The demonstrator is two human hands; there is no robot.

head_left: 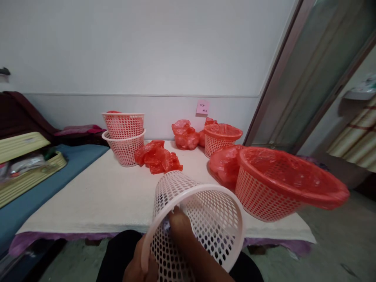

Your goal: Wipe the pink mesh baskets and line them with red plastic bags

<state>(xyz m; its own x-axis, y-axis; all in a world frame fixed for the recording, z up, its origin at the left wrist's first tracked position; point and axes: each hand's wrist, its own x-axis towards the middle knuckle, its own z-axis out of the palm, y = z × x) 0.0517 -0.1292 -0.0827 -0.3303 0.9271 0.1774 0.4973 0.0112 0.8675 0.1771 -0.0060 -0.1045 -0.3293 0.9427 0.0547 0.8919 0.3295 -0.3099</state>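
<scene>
A white perforated plastic basket (202, 192) is tipped on its side over my lap, its round mouth facing me. My left hand (140, 263) is closed round the left side of its rim. Inside the basket, my right hand (179, 222) is closed and reaches toward the inner wall. A bit of crumpled, pale purplish cloth (166, 226) shows beside its fingers; most of it is hidden. Beyond the basket lies a crumpled red plastic bag (160, 157). To the right stands a large basket lined with a red bag (268, 192).
Two stacked white baskets (125, 150) stand at the back left of the cloth-covered table (96, 196). Against the wall are a red bag bundle (185, 135) and a smaller red-lined basket (219, 143). A pink note (202, 107) is on the wall. An open yellow case (29, 168) lies left.
</scene>
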